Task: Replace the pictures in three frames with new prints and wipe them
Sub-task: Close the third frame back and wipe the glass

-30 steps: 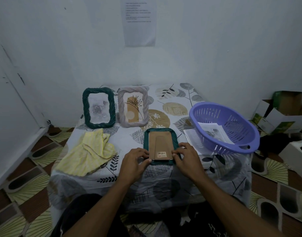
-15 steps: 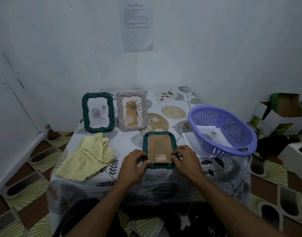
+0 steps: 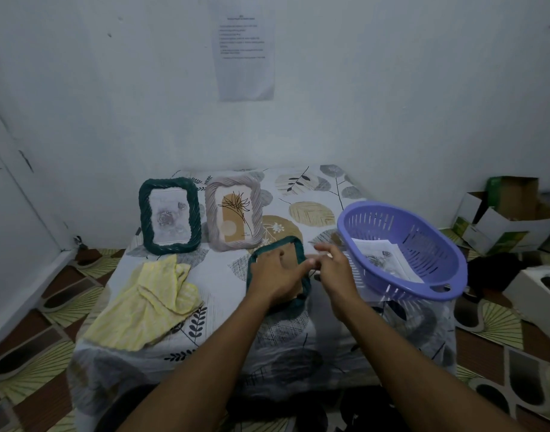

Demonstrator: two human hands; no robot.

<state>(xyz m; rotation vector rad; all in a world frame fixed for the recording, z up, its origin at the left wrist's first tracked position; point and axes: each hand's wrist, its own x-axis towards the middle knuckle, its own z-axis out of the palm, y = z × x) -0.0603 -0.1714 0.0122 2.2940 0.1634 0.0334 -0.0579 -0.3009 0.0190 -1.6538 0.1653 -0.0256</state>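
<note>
two hands: left hand [image 3: 276,275] presses face-down frame [image 3: 291,243], grip released; right hand [image 3: 334,271] blurred, grip cannot tell.

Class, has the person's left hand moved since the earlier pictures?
Yes: the left hand slid from the face-down frame's near-left corner across its back, towards the purple basket.

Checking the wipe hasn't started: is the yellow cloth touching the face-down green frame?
Apart. Head view shows patterned tablecloth between the yellow cloth and the face-down green frame.

Printed sheet [image 3: 245,51] on wall, cardboard boxes [image 3: 510,219] at right
</note>
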